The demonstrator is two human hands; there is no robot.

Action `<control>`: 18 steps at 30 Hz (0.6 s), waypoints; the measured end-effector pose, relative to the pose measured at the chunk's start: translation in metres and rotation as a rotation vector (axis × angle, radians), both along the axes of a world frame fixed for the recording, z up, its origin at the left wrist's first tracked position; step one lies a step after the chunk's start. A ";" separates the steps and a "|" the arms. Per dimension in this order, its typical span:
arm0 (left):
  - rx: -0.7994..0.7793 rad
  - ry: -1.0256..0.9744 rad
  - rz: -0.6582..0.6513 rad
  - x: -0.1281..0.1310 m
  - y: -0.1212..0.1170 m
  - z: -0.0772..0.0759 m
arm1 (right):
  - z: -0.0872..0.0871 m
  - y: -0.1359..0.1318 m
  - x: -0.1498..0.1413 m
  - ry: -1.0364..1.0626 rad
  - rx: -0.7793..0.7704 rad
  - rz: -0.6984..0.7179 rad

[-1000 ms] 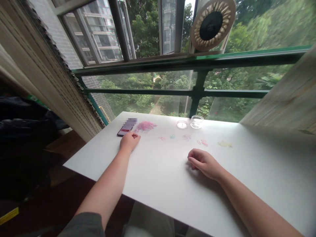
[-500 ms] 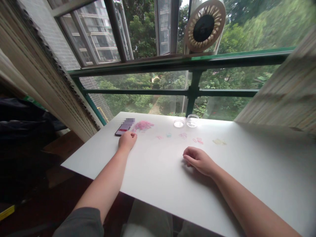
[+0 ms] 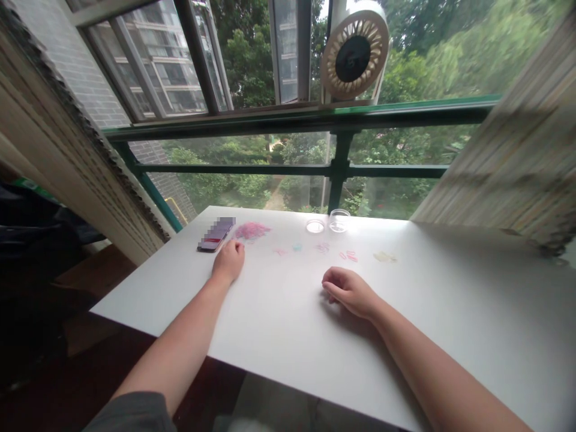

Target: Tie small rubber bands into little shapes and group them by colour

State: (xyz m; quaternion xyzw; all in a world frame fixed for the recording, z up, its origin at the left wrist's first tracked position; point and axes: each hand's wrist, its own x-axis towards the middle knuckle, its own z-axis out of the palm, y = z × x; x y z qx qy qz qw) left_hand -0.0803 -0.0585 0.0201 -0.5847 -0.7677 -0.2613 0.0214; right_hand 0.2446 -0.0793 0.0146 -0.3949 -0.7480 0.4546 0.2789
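Perhaps a sideways sweep of the left hand (image 3: 228,261), curled beside the pink bands (image 3: 252,230) heaped on the table (image 3: 270,318), could scatter them; the right hand (image 3: 348,291) curls near the red bands (image 3: 351,256). Whether either grips anything, I cannot tell.

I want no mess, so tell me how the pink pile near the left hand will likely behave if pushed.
The pink pile looks made of many small, thin pieces, so it would probably spread rather than slide as one. Being low and wide, it seems unlikely to roll or tip over.
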 end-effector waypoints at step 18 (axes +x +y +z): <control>-0.291 -0.820 -1.007 0.143 0.001 0.000 | -0.003 0.009 0.003 0.342 -0.032 -0.186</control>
